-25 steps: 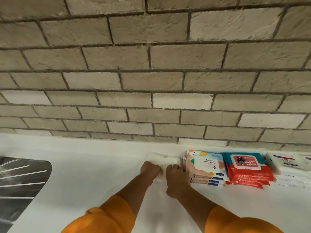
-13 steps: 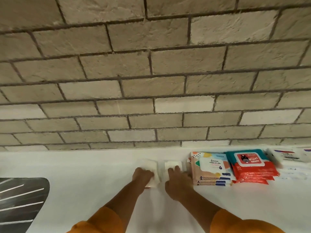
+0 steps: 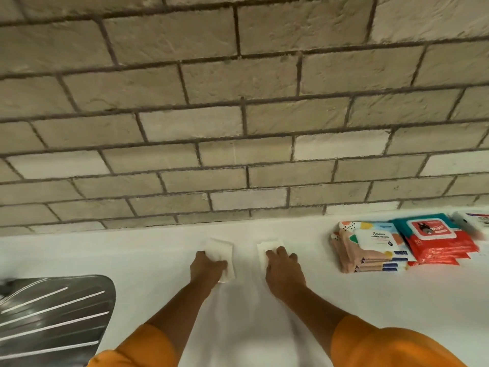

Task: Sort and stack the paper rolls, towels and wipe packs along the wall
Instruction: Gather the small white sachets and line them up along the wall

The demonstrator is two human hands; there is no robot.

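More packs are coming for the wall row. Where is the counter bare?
Widest: the counter along the wall, from the left white pack leftward, behind the drainboard. Smaller: between the right white pack and the pastel stack. Only a narrow gap separates those packs, under the left hand and right hand. Crowded at right: pastel and red stacks side by side.
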